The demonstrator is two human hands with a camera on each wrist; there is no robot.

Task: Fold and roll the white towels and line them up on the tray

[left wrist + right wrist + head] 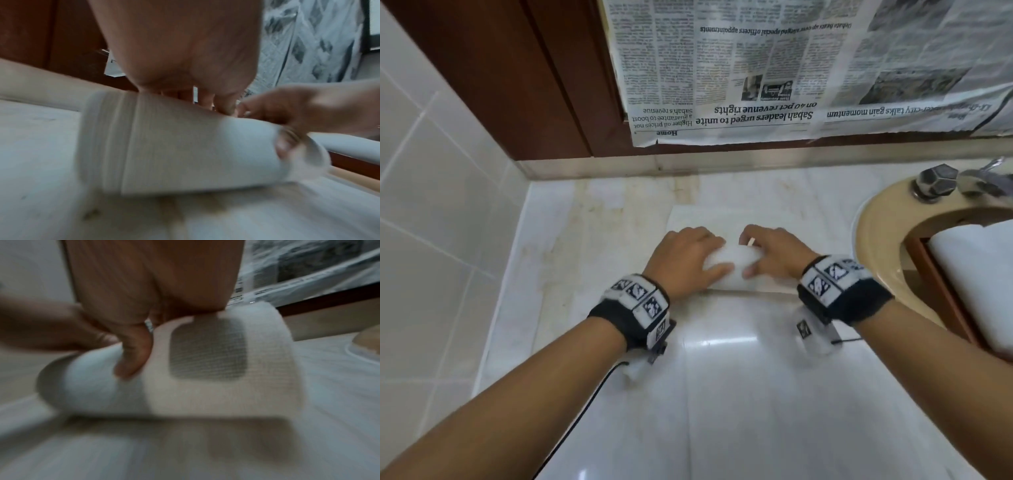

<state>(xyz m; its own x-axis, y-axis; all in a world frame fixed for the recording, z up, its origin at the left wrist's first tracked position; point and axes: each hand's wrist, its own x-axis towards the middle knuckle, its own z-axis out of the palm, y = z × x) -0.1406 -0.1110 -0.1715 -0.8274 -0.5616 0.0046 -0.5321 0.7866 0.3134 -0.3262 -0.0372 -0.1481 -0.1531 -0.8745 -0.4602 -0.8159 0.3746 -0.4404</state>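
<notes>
Bathroom setup here: pale marble surface (722, 377) with a sheet of newspaper (756, 68) hanging on the wall behind it and a beige sink (873, 236) off to the right.

So, the grip. Left hand (688, 260) is draped over the left part of the roll, fingers curled over the top and thumb on the near side. Right hand (774, 255) does the same on the right part; the right wrist view shows its thumb pressed into the cloth. Both hands are clamped on the towel (732, 265), which is a half-made roll lying crosswise in front of the person, its long axis running left to right. The wrist views are pretty blurry.

Going outward: the unrolled part of the towel lies flat on the surface beyond the hands, stretching away toward the wall. That's the bit that matters, I'd say. The loose tail is on the far side of the roll, so the roll would need to travel away from the body to take it up, both hands equally placed for it.

Further out, in the sink at right, there's a wooden tray (928, 274) with what looks like white cloth (979, 274) already on it. It's nearer the right hand, so I'd guess that one does the carrying later.
</notes>
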